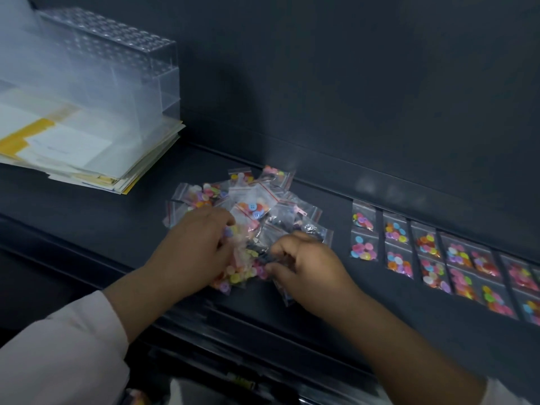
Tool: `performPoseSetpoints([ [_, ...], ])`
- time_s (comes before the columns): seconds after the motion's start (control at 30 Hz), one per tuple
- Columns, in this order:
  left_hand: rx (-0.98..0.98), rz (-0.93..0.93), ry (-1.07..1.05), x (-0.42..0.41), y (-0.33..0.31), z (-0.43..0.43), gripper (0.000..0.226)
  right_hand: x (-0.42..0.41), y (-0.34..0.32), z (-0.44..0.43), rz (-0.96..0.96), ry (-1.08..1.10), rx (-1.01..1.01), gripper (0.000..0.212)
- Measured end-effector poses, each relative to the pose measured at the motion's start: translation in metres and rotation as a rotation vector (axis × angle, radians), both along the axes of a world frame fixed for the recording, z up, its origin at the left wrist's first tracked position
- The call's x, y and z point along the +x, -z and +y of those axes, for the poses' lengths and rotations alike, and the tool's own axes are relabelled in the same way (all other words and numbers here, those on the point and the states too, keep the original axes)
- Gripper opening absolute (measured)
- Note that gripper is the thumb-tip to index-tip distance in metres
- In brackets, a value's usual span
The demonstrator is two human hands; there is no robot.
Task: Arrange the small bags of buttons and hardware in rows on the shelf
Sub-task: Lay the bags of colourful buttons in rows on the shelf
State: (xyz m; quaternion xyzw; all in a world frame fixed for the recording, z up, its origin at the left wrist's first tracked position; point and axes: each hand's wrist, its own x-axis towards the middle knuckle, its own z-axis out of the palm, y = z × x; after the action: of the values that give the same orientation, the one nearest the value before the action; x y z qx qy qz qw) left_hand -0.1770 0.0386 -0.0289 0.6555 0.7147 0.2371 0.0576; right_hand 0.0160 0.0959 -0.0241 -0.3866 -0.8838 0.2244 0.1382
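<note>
Right hand [309,266]: a dark-filled bag [261,252] is pinched between thumb and curled fingers; its contents are blurred. Left hand [193,244]: fingers are bent over the pile of bags [251,200]; whether anything is held cannot be told. Rows of button bags [432,258] are laid on the shelf [87,229], cut off at right. Paper stack [73,153] and clear boxes [117,68] are kept far left.

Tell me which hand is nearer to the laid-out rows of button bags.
Right. The right hand, pinching a dark hardware bag at the right edge of the pile, sits just left of the rows; the left hand rests on the pile farther left.
</note>
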Motion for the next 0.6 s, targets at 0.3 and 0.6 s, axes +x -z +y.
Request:
performPoseSetpoints([
  [0.3, -0.238, 0.017, -0.092, -0.014, 0.01, -0.015, 0.042, -0.046, -0.001, -0.005, -0.176, 0.094, 0.032, 0.041],
  [0.6, -0.266, -0.049, -0.119, -0.017, 0.008, -0.021, 0.039, -0.057, 0.0, 0.018, -0.058, 0.202, -0.012, 0.009],
])
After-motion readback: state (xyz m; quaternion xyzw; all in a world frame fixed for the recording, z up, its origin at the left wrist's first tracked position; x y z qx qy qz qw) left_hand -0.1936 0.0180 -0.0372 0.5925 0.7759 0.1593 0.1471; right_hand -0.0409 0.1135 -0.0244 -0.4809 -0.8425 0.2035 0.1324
